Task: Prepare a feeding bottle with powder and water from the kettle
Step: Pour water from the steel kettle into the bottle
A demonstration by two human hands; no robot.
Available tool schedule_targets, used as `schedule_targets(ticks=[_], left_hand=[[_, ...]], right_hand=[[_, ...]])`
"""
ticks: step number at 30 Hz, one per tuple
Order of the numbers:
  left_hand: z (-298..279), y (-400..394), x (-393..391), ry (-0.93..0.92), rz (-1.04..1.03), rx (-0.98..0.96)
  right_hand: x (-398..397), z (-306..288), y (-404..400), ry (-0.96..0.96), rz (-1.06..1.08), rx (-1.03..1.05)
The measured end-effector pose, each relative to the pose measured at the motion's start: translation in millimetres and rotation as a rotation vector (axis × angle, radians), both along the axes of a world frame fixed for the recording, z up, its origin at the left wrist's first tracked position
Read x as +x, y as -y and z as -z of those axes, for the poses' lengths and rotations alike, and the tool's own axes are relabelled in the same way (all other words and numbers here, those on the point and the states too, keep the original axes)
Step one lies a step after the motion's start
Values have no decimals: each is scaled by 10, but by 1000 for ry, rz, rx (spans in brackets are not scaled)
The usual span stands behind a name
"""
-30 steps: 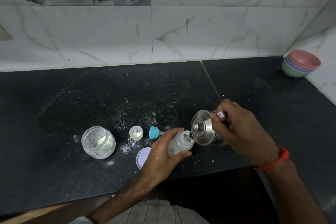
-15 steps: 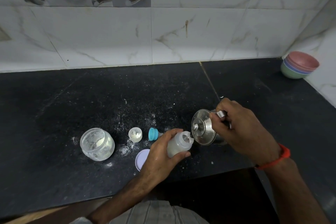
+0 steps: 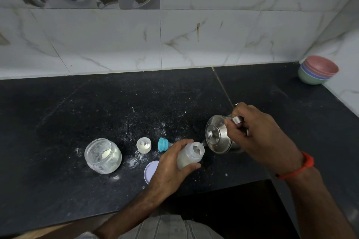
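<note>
My left hand [image 3: 171, 169] grips the light, slippery plastic feeding bottle [image 3: 189, 156] mid-body above the counter edge; my right hand [image 3: 256, 137] clasps the rigid steel kettle [image 3: 218, 136] by its handle, spout at the bottle's mouth.

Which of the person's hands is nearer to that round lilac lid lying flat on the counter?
Left. The left hand, gripping the bottle, partly overlaps the lilac lid; the right hand holds the kettle farther right.
</note>
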State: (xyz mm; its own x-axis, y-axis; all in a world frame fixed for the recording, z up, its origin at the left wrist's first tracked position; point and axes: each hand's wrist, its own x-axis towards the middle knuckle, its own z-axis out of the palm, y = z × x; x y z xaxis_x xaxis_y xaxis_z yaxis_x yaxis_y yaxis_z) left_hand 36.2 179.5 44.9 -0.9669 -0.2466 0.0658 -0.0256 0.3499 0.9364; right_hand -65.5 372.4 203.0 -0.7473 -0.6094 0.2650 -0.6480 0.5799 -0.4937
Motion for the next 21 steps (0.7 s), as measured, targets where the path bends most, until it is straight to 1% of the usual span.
schedule_targets(ticks=[21], left_hand=[[166, 8, 56, 15, -1, -21]], right_hand=[[23, -117, -67, -29, -36, 21]])
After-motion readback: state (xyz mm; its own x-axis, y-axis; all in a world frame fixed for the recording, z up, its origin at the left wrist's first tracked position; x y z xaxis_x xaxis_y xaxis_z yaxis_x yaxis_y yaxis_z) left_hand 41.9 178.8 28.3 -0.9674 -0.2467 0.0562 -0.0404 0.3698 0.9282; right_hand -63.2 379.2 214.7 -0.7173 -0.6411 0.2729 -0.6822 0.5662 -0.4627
